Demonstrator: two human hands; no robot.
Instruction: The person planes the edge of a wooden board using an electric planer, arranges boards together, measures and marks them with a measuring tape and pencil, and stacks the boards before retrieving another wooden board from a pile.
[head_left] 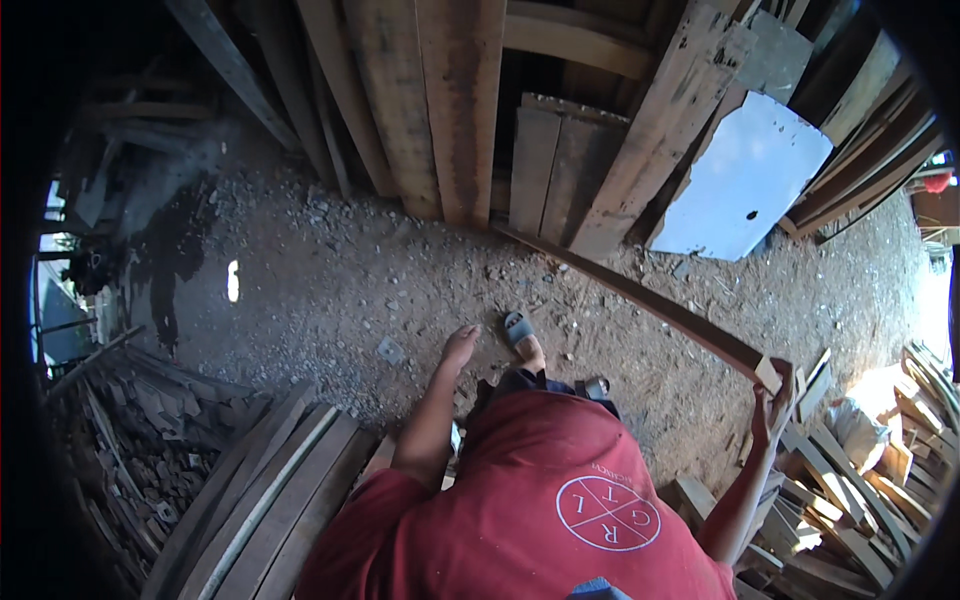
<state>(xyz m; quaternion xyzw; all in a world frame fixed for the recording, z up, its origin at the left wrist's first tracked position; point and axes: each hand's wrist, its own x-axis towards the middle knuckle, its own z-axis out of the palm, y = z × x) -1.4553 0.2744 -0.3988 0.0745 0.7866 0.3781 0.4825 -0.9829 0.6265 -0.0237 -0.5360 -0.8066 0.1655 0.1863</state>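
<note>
A long, narrow wooden plank point(640, 300) slants from the stacked boards down to the right. My right hand point(776, 395) grips its near end, with the thumb side against the cut face. The far end of the plank meets the foot of the leaning boards. My left hand point(461, 345) hangs over the ground in front of my body, its fingers loosely curled and nothing visible in them. A grey sandal point(518, 328) shows on one foot, just right of that hand.
Tall wooden boards point(460, 110) lean ahead, beside a broken white sheet point(742, 180). Long planks point(270, 500) and small offcuts point(150, 460) are piled at the lower left. Scrap wood point(840, 490) lies heaped at the right. Gravelly dirt point(330, 270) covers the ground.
</note>
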